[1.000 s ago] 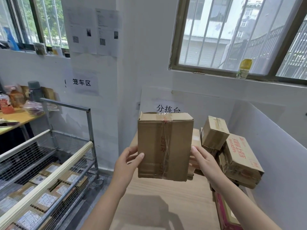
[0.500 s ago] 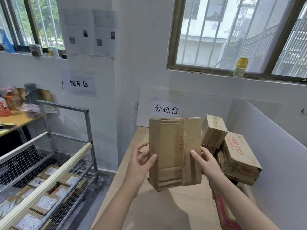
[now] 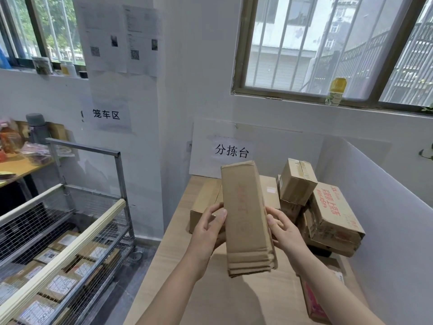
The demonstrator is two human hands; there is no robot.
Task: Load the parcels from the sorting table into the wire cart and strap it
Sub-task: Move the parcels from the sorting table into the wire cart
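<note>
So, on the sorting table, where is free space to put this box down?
The near part of the sorting table is bare wood, from its left edge to the red parcel. The far end and right side are crowded with stacked parcels.

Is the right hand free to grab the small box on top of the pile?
Probably not yet: the right hand and left hand both grip the tall parcel. The small box itself sits uncovered atop the pile, close behind.

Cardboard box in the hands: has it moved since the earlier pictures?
Yes. The cardboard box has turned: a narrower face now shows than the broad taped one earlier, while its top stays just under the 分拣台 sign.
</note>
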